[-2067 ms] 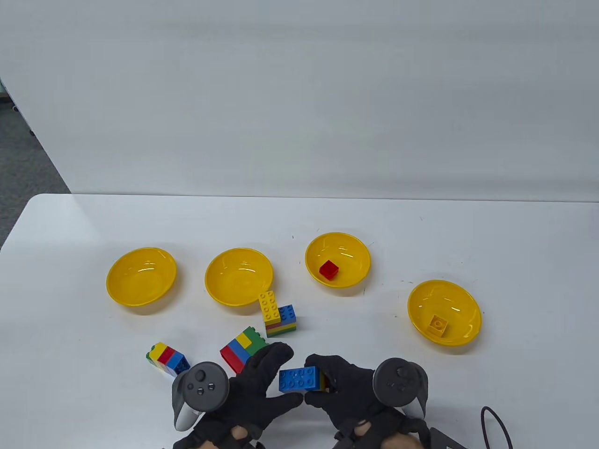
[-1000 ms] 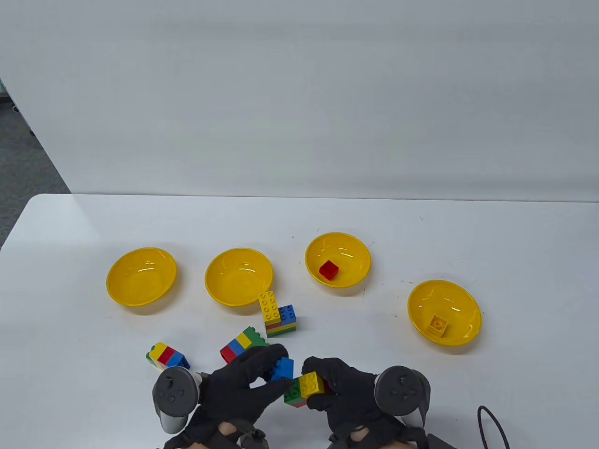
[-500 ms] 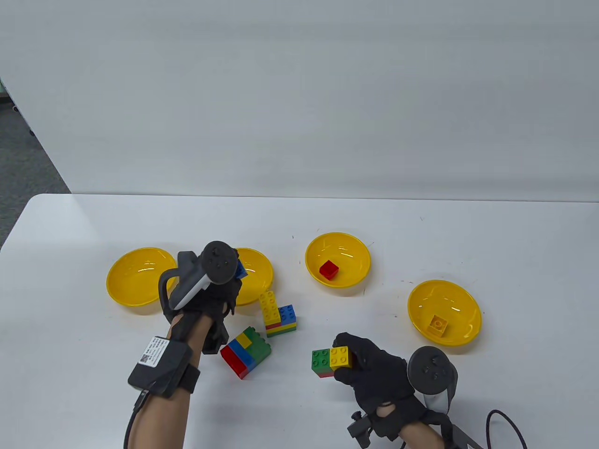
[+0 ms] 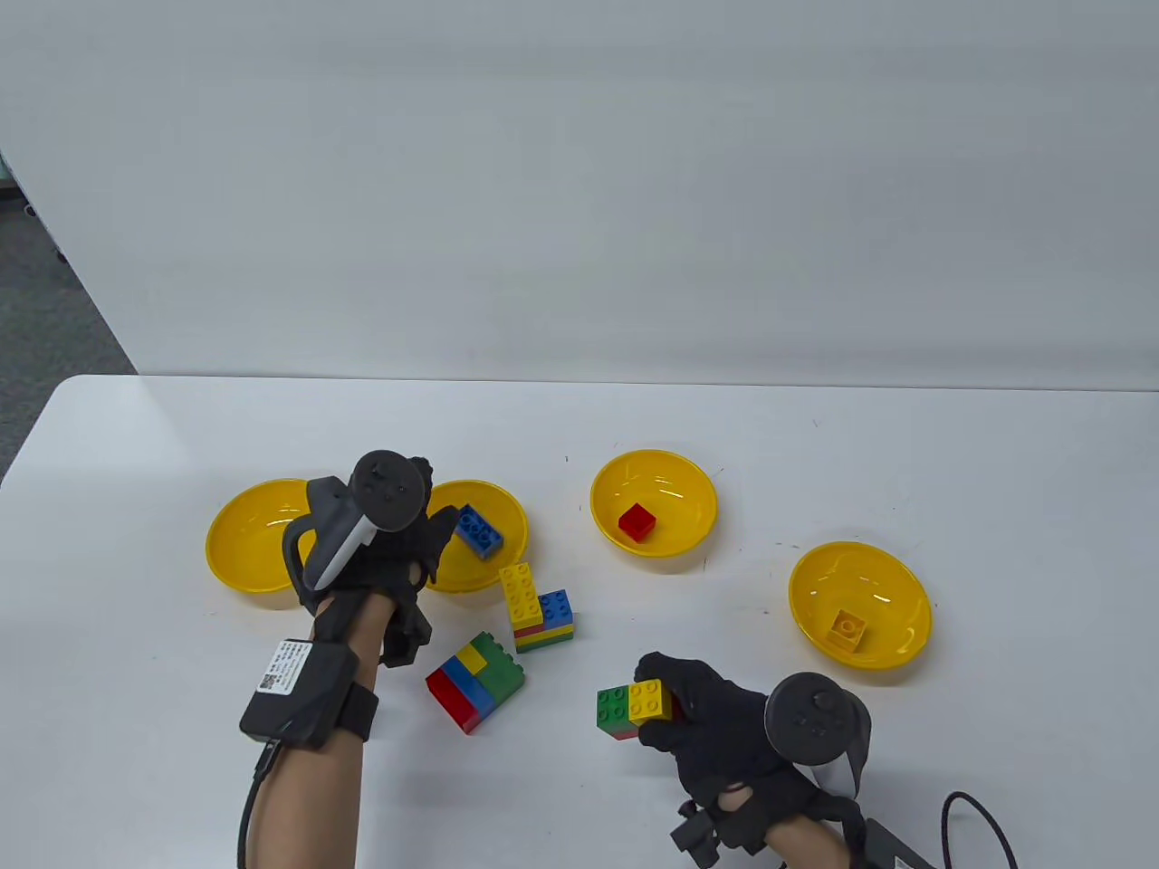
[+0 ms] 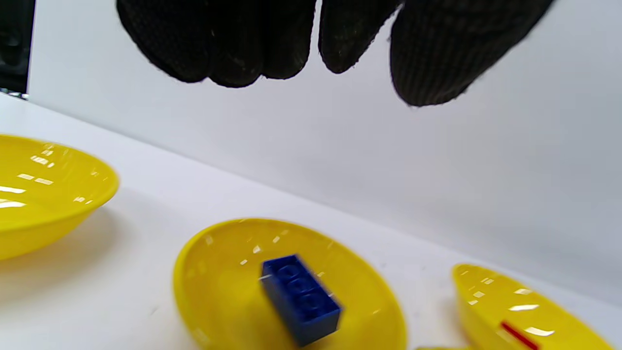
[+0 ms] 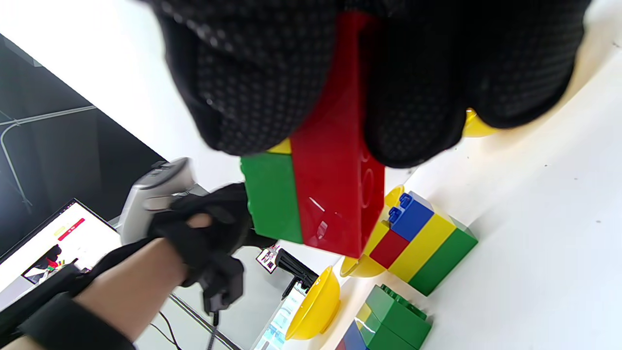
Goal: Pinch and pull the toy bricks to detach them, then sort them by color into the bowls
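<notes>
Blue brick (image 4: pixel 479 530) lies in the second bowl (image 4: pixel 507 516) from the left, under the left hand (image 4: pixel 398 552), whose fingers hang loose and empty. Right hand (image 4: pixel 715 724) grips a green-yellow-red stack (image 4: pixel 634 708) above the table (image 4: pixel 905 453).

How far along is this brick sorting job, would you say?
Early days. Sorted: a blue brick lies in the second bowl, a red brick and a yellow brick in two others. The left hand hovers open. The right hand grips a green, yellow and red cluster. Two stacks wait on the table; one bowl holds no brick.
</notes>
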A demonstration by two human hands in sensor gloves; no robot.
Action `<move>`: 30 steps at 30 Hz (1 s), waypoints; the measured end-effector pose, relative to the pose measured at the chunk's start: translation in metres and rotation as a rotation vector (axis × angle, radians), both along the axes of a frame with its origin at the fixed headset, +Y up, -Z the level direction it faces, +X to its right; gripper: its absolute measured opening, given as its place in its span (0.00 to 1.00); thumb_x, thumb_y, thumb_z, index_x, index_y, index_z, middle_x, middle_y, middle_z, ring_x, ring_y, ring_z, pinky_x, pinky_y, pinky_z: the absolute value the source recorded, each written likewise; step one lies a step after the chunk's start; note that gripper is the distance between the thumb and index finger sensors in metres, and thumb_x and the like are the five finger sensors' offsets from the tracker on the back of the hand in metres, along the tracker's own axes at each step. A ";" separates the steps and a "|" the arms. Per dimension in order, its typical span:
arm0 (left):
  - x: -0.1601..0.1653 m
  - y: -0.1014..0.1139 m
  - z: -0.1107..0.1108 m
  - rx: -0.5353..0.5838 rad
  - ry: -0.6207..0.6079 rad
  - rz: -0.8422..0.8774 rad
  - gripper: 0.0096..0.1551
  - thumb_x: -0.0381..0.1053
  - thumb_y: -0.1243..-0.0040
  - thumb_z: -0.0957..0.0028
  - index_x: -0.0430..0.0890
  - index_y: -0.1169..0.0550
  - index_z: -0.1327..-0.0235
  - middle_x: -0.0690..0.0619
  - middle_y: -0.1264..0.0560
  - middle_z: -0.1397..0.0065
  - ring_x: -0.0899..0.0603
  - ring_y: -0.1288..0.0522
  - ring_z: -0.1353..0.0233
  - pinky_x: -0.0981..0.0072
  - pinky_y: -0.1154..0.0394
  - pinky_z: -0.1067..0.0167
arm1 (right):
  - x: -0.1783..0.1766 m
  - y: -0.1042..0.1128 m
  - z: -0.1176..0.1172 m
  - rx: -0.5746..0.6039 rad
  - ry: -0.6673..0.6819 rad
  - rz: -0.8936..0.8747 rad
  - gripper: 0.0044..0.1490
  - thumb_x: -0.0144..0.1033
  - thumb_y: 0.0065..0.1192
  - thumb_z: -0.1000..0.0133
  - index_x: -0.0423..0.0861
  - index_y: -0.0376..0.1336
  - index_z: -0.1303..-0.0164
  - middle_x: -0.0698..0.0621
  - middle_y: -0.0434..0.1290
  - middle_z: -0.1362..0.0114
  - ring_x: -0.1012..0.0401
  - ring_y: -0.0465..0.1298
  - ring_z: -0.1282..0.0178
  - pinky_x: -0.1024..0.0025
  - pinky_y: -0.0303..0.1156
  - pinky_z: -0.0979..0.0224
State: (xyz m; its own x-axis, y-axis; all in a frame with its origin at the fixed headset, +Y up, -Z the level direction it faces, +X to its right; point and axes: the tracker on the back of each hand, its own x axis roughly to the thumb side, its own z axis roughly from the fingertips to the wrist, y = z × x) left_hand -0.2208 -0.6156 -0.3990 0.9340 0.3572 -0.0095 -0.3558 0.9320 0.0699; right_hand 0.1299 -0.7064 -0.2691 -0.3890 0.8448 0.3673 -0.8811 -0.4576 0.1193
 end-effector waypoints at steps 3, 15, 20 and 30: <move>0.005 0.022 0.025 0.108 -0.074 0.070 0.40 0.62 0.32 0.48 0.51 0.30 0.24 0.37 0.33 0.20 0.28 0.30 0.24 0.35 0.28 0.32 | 0.000 0.001 0.001 -0.002 -0.010 -0.022 0.40 0.32 0.76 0.66 0.33 0.70 0.41 0.31 0.76 0.39 0.47 0.84 0.57 0.41 0.80 0.51; 0.082 -0.019 0.125 0.174 -0.603 0.380 0.47 0.68 0.28 0.55 0.49 0.28 0.25 0.38 0.26 0.25 0.30 0.21 0.33 0.39 0.22 0.42 | 0.001 0.014 0.007 0.036 -0.028 -0.119 0.40 0.32 0.76 0.66 0.33 0.70 0.41 0.31 0.76 0.39 0.47 0.84 0.56 0.41 0.80 0.50; 0.096 -0.061 0.128 0.091 -0.640 0.330 0.52 0.68 0.24 0.60 0.47 0.30 0.25 0.38 0.26 0.26 0.32 0.21 0.36 0.41 0.21 0.45 | -0.002 0.012 0.008 0.033 -0.015 -0.117 0.40 0.32 0.75 0.66 0.33 0.70 0.42 0.31 0.76 0.40 0.47 0.84 0.57 0.41 0.80 0.51; 0.092 -0.069 0.120 0.029 -0.730 0.517 0.37 0.59 0.15 0.60 0.42 0.16 0.42 0.37 0.16 0.42 0.33 0.14 0.52 0.44 0.16 0.56 | -0.017 0.008 0.013 0.016 0.053 -0.115 0.41 0.31 0.71 0.69 0.31 0.71 0.44 0.31 0.78 0.42 0.47 0.85 0.60 0.40 0.82 0.53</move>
